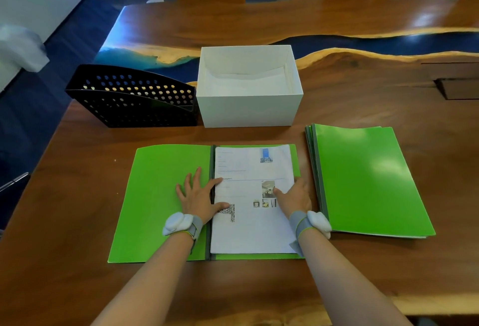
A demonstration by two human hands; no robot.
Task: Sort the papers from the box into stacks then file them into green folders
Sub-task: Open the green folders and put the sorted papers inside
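Plainly, my left hand (pixel 199 196) lay flat, fingers spread, on the open green folder (pixel 160 196). My right hand (pixel 296 200) rested at the right edge of the papers (pixel 248 229) inside it, grip unclear, on the counter (pixel 77 222).

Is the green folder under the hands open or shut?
Open. The green folder lies spread flat, its cover left of the spine, and the paper stack sits exposed on its right half.

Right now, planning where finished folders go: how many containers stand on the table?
2. A black perforated file rack stands back left; a white open-topped box stands beside it on its right, behind the open green folder. Nothing seems to hide another.
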